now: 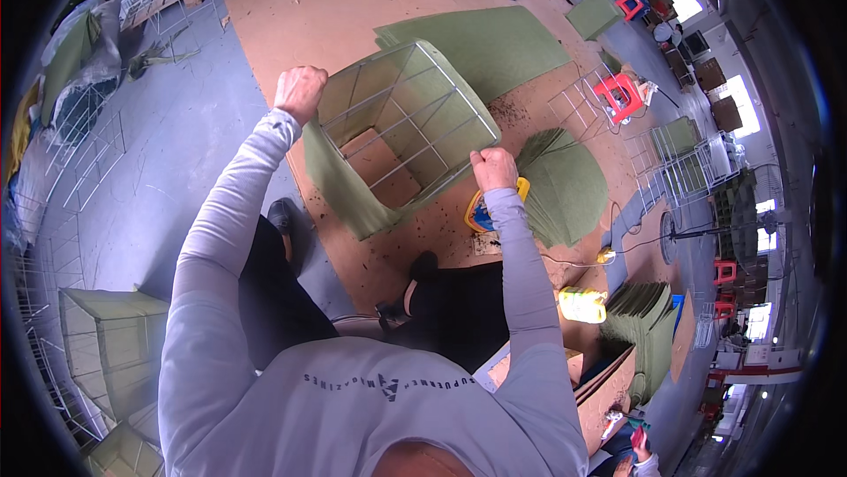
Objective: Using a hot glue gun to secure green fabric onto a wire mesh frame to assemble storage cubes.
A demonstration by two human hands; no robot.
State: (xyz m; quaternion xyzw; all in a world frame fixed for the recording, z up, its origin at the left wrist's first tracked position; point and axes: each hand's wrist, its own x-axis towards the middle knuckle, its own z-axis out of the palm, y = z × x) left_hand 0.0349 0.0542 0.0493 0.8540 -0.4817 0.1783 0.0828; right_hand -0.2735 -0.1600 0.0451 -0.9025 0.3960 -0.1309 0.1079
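Note:
A metal wire frame (393, 99) with square grid bars stands in front of me, wrapped along its sides by green fabric (333, 181). Its brown floor covering shows through the bars. My left hand (302, 93) is closed in a fist at the far left corner, gripping the edge of the fabric-covered frame. At the near right corner my right hand (494, 168) is closed around the frame's edge. Fingertips of both hands are hidden, so I cannot see whether they pinch fabric, wire or both. A yellow and blue container (479, 217) sits just below my right hand.
Fanned green fabric sheets (565, 186) lie to the right, with a larger green sheet (494, 49) beyond the frame. A red stool (618, 97), loose wire grids (675, 159) and a yellow bottle (582, 305) are on the right. Covered frames (110, 345) stand at left.

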